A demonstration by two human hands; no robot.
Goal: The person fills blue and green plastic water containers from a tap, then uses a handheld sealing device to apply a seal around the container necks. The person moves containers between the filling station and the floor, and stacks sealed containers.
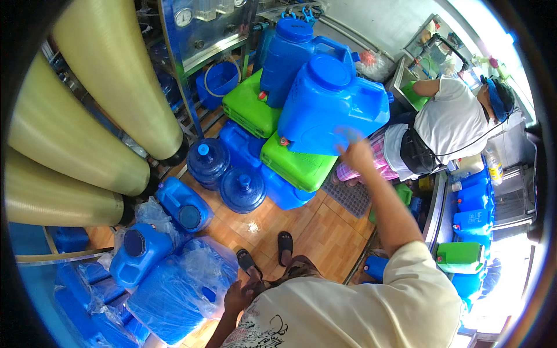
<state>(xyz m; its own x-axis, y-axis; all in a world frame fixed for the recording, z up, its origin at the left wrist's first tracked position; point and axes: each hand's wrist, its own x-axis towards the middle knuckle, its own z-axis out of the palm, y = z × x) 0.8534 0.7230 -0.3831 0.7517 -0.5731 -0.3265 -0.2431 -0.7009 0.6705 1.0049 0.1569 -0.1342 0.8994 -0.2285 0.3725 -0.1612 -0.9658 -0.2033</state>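
My right hand [357, 155], blurred, is stretched out in front of a blue plastic water container [320, 108]; whether the fingers touch it cannot be told. That container has a round screw lid, a handle and a red-tipped tap, and it rests on a green flat-sided container [296, 163]. Behind it a similar blue container [283, 58] stands on another green container [250, 102]. Down beside my thigh, my left hand [238, 297] hangs with nothing visible in it. Two round blue water bottles [243, 191] [208, 161] stand on the floor near the stack.
A person in a white shirt [452, 117] works at a sink at right. Tall yellowish tanks [117, 74] line the left. Blue containers [141, 256], some wrapped in plastic film [187, 287], crowd the lower left. A rubber mat [348, 195] lies on the tiled floor [322, 235].
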